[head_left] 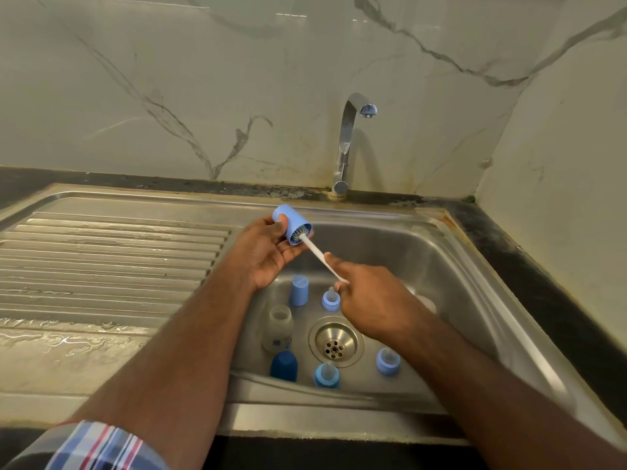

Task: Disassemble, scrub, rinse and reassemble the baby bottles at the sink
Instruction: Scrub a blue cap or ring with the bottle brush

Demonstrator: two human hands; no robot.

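My left hand [268,252] grasps the light blue cap [291,224] above the sink [451,266], its opening turned toward my right hand [369,300]. That hand pinches the white brush [317,254], whose bristles sit inside the cap. Below both hands stand the clear bottle [278,329] and other blue parts.

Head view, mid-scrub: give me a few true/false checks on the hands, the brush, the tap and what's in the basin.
1. The left hand holds a light blue cap. True.
2. The brush is inside the clear bottle. False: its head is in the cap; the bottle stands in the sink.
3. Water runs from the tap. False: no stream shows.
4. The right hand grips the brush handle. True.
5. A dark blue cap sits in the basin. True.
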